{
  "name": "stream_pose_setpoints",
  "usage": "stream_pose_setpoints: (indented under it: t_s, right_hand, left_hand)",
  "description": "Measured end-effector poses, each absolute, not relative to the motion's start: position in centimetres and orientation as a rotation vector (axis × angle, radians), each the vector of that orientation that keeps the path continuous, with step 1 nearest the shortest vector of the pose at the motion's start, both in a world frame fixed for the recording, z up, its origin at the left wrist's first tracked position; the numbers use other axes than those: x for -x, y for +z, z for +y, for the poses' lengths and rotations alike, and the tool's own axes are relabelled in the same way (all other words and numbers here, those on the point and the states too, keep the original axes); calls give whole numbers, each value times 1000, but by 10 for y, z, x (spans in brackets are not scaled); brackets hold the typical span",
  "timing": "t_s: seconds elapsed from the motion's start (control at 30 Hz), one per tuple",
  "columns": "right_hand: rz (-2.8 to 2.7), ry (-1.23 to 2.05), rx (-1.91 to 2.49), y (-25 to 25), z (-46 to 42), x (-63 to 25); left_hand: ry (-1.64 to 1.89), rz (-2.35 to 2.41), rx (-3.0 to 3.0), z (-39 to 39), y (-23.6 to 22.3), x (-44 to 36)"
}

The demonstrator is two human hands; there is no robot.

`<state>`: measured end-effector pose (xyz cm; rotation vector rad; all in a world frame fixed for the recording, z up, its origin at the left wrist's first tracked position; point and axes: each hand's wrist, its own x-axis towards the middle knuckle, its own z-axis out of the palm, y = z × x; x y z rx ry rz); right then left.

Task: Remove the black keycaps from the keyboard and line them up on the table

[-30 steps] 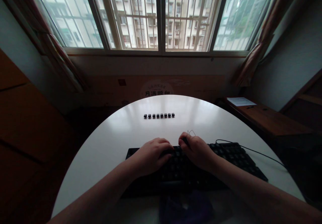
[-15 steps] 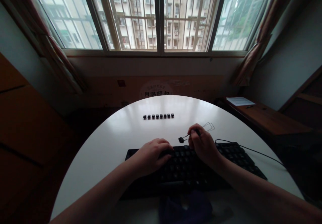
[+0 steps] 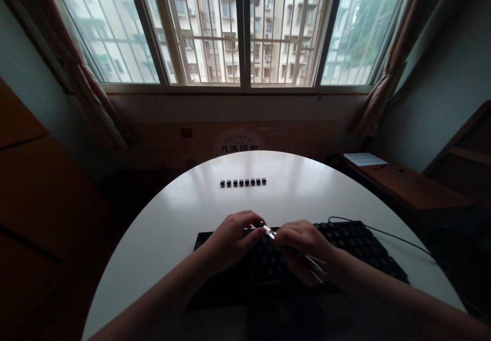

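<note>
The left hand is bent over the left part of the black keyboard, which lies across the white round table on the wearer's side; its thumb and forefinger are drawn nearly together around a small dark piece, too shaded to tell whether it is a keycap or a switch. Beyond the keyboard, eight small black key pieces stand in one row, the same count as half a second ago. Just right of the left fingertips, above the keyboard's far edge, the metal prongs of a key puller point at the dark piece; whether they touch it cannot be told. The right hand, over the middle of the keyboard, has its fingers curled closely around that puller, whose wires slant back over the keys towards the wearer. Half a second ago this hand was farther right, the wires held out past the keyboard's far edge and a black piece hanging from the tool's left end; now the tool is turned about and the hands have met, so the work seems to have become two-handed. Farther right, the cable curves away behind the keyboard's far right corner.
</note>
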<state>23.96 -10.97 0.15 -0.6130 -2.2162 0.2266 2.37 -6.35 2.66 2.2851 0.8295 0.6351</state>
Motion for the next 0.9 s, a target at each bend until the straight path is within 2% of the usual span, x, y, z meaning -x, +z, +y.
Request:
stream_pose_setpoints:
  t_s: [0.47,0.9]
  right_hand:
    - [-2153,-249,847,9,-108,-240]
    - [-2171,-280,788,-4,-103,-238]
  left_hand:
    - [610,923,-2316,-65,30,-22]
    - [606,741,-2243,-68,24,-25]
